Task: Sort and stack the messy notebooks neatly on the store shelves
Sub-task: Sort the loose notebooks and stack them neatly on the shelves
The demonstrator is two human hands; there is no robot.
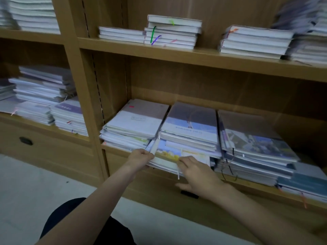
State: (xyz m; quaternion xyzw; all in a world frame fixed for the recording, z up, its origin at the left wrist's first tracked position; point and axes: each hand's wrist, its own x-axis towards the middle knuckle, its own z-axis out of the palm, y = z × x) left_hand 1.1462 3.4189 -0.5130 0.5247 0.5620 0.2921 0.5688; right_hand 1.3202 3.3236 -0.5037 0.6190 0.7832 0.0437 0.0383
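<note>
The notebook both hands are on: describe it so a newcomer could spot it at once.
Find the lower shelf of the wooden bookcase. In the middle pile, a notebook near the bottom juts past the shelf's front edge, left hand gripping its corner, right hand on it. Unlike its pale neighbours, its cover shows yellow flowers under blue.

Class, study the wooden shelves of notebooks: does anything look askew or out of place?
Yes. On the lower shelf, a yellow-and-blue-covered notebook juts out past the front edge from beneath the middle stack, gripped by the left hand and touched by the right hand. The left stack sits skewed.
</note>
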